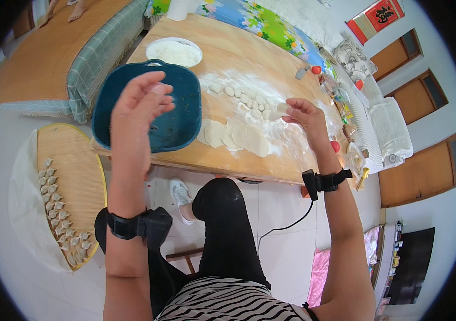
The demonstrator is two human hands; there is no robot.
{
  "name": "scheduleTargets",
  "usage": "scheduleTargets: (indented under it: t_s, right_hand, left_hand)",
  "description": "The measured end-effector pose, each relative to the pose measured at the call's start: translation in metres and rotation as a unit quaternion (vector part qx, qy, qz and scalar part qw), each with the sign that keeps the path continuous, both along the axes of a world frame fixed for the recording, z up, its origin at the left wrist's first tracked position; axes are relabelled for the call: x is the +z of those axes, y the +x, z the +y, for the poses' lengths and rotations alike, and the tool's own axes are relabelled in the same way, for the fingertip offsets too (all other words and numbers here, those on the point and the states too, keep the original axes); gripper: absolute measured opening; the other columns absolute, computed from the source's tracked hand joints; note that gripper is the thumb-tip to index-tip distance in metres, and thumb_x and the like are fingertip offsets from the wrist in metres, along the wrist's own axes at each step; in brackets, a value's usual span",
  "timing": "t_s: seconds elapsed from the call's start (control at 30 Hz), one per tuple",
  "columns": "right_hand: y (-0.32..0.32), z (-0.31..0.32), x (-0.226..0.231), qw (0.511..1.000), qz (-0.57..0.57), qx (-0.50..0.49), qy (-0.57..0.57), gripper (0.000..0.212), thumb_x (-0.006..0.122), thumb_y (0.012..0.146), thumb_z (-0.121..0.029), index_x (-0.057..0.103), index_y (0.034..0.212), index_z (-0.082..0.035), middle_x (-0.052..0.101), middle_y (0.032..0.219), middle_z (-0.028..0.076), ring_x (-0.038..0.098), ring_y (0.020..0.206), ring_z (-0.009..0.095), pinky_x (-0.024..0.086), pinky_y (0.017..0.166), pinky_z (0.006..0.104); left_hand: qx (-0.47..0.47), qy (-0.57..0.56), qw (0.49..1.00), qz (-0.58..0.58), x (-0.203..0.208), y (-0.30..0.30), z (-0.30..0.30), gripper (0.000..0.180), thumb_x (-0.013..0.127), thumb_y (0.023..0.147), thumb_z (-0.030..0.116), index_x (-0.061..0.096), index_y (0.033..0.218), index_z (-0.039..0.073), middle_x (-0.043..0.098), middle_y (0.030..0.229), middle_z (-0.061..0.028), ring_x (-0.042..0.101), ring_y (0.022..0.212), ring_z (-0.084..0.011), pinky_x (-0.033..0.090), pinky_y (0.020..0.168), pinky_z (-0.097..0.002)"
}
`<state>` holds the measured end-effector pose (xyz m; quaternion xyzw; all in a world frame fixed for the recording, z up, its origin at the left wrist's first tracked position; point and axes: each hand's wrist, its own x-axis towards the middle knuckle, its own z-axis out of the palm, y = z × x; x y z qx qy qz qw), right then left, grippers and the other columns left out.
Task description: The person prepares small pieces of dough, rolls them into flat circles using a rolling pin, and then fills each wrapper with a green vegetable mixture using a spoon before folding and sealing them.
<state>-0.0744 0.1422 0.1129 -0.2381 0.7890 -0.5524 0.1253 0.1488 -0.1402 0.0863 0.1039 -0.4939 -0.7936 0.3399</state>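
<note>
My left hand (143, 101) hovers over a deep teal basin (199, 115), its fingers curled but apart, with nothing visible in them. Inside the basin a utensil partly shows below the hand; the hand and forearm hide much of the rest. On the right, my right hand (305, 116) pinches a thin pale dumpling wrapper (278, 112) by its edge, above the floured table (222, 166). Several flat round wrappers (238, 136) lie overlapping between the basin and that hand. Behind them sit several small dough pieces (245, 99) in loose rows.
A white bowl of flour (174, 52) stands behind the basin. At the lower left, a round woven tray (86, 176) carries several shaped dumplings (54, 198). Bags and small items (350, 134) line the table's right side. A cable (292, 224) hangs from my right wrist strap.
</note>
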Motion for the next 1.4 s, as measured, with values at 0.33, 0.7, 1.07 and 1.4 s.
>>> scheduleTargets:
  t_s: [0.33,0.7,1.07,1.4]
  right_hand:
    - [0.094,-0.132,0.049,0.974,0.025,0.211,-0.076,0.024,0.065,0.087,-0.007,0.064,0.11,0.001,0.064,0.098,0.004,0.059,0.089,0.01,0.05,0.078,0.0243]
    - [0.089,-0.193,-0.003,0.91,0.269,0.256,0.185,0.023,0.059,0.089,-0.024,0.069,0.098,-0.005,0.068,0.092,0.011,0.064,0.083,0.024,0.05,0.074,0.0333]
    - [0.113,-0.227,-0.024,0.844,0.26,0.335,0.329,0.025,0.06,0.086,-0.027,0.068,0.093,-0.004,0.067,0.077,0.015,0.064,0.074,0.032,0.049,0.068,0.0387]
    - [0.113,-0.216,-0.02,0.831,0.391,0.274,0.285,0.017,0.058,0.086,-0.02,0.064,0.095,-0.007,0.066,0.079,0.015,0.063,0.077,0.035,0.049,0.068,0.0431]
  left_hand:
    - [-0.228,0.275,0.933,0.044,-0.01,-0.01,0.021,0.044,0.051,0.098,0.029,0.044,0.13,-0.001,0.057,0.118,-0.0145,0.058,0.11,-0.0233,0.048,0.097,-0.0342]
    - [0.034,0.212,0.965,0.152,-0.018,0.019,-0.054,0.033,0.055,0.095,0.016,0.049,0.12,-0.005,0.059,0.117,-0.0193,0.061,0.108,-0.03,0.053,0.091,-0.0389]
    - [0.008,0.256,0.951,0.173,-0.029,0.029,-0.074,0.037,0.052,0.095,0.011,0.042,0.124,-0.01,0.053,0.124,-0.0281,0.055,0.116,-0.0361,0.052,0.096,-0.0416]
    - [0.053,0.246,0.955,0.158,-0.024,0.031,-0.072,0.03,0.053,0.094,0.009,0.046,0.118,-0.008,0.058,0.115,-0.0262,0.062,0.105,-0.0322,0.053,0.092,-0.0394]
